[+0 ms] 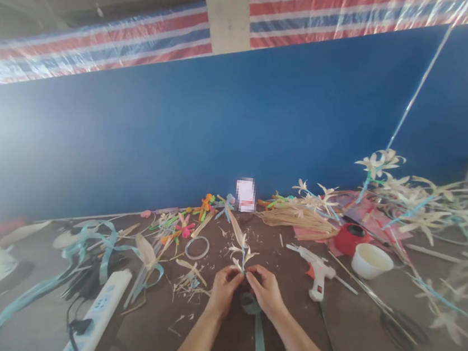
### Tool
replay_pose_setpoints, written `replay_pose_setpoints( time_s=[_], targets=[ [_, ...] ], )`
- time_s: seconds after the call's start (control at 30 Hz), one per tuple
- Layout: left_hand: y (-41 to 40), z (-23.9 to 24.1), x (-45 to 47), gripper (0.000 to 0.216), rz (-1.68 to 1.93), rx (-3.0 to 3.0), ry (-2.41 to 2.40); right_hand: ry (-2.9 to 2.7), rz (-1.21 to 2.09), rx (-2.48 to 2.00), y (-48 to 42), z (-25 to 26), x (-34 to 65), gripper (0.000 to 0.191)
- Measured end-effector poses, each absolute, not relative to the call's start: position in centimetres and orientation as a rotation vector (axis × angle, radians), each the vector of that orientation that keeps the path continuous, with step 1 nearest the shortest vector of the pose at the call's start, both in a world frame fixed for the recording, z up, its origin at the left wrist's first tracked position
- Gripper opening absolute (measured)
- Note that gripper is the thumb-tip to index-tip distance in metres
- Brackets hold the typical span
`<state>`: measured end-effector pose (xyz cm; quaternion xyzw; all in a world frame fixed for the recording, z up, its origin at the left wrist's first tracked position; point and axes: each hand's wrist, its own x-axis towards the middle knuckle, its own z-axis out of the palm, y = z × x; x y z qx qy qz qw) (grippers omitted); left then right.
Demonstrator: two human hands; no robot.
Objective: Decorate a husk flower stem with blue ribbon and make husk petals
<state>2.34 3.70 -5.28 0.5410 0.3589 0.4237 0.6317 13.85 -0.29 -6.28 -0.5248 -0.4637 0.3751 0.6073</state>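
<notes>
Both my hands meet at the middle of the brown table. My left hand and my right hand are closed in pinches on the base of a small pale straw flower with a light blue strip in it. The flower's petals stand up just above my fingertips. A light blue ribbon runs from under my hands toward me between my forearms.
A white glue gun lies right of my hands, with a white bowl, a red round object, black scissors and heaps of straw flowers beyond. A power strip, blue ribbons and coloured flowers lie left. A blue wall stands behind.
</notes>
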Motion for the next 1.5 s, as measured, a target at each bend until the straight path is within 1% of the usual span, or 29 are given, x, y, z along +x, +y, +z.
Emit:
replay_pose_setpoints(
  time_s=[0.43, 0.77, 0.93, 1.17, 1.33, 1.5],
  targets=[
    [3.7, -5.9, 2.3, 0.013, 0.981, 1.232, 0.766, -1.151, 0.755, -1.281, -0.6, -6.2, 13.9, 0.018],
    [3.5, -5.2, 2.4, 0.016, 0.956, 1.268, 0.795, -1.094, 0.825, -1.281, -0.6, -6.5, 13.9, 0.020],
    [3.5, -5.6, 2.5, 0.017, 0.949, 1.275, 0.792, -1.066, 0.878, -1.262, -0.6, -7.0, 14.0, 0.020],
    [3.5, -5.8, 2.6, 0.019, 0.955, 1.317, 0.857, -1.069, 0.873, -1.264, -0.4, -7.5, 14.0, 0.011],
    [3.5, -5.9, 2.6, 0.020, 0.950, 1.345, 0.907, -1.059, 0.888, -1.258, -0.4, -7.4, 14.1, 0.008],
    [3.6, -6.3, 2.7, 0.018, 0.947, 1.372, 0.906, -1.107, 0.763, -1.259, -0.5, -6.7, 14.2, 0.007]
  ],
)
